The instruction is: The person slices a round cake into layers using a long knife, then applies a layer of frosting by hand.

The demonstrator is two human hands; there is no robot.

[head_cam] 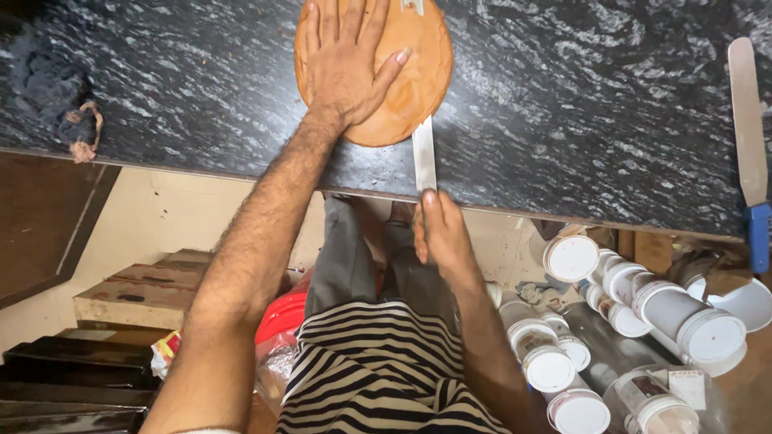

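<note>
A round wooden board (418,80) lies on the dark speckled stone counter (563,104). My left hand (346,60) presses flat on the board, fingers spread, holding nothing. My right hand (438,233) is below the counter's front edge, gripping the handle of a knife (423,157). The steel blade points away from me, with its tip at the board's near rim. The knife's handle is hidden inside my fist.
A second long knife with a blue handle (748,137) lies at the counter's right end. A dark cloth (56,96) sits on the counter's left. Several white-lidded jars (643,321) stand below on the right; a wooden crate (137,293) and red bucket (281,317) on the left.
</note>
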